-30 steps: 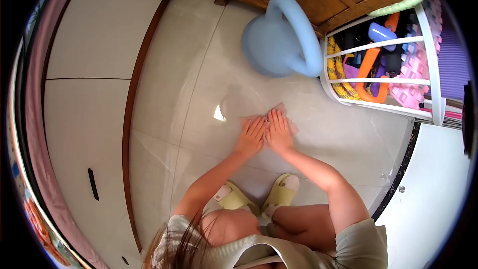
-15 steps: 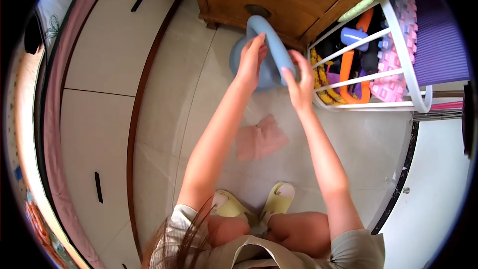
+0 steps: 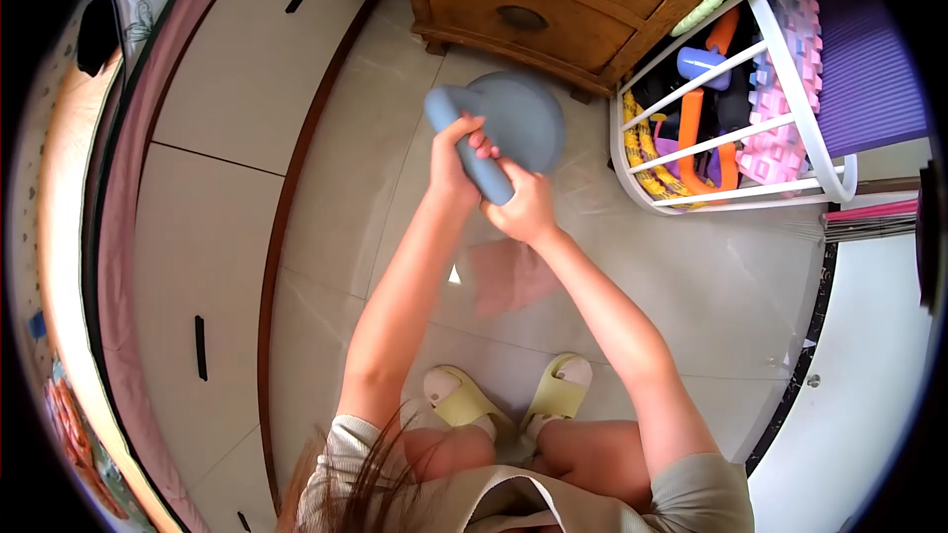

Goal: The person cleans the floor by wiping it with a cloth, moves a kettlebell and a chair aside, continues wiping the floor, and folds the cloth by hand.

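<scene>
1. A pink cloth (image 3: 507, 281) is spread flat on the floor (image 3: 691, 306), nearer than both hands; it is judged soft, light and easily slid, best pinched at a corner.
2. The handle (image 3: 493, 187) of a blue kettlebell (image 3: 521, 114) is gripped from two sides: its near end by the right hand (image 3: 523, 205), with fingers curled in, and its middle by the left hand (image 3: 456, 163), with fingers closed around it.
3. The kettlebell is held tilted beyond the cloth, towards the floor's far edge. It is judged heavy, stiff and hardly fragile; its smooth surface could be slippery if damp. The thick handle is best grasped two-handed.
4. The cloth's outline is blurred, and part of the handle is covered by fingers.
5. Whether the kettlebell's base touches the floor before the wooden cabinet (image 3: 494, 15) cannot be told.
</scene>
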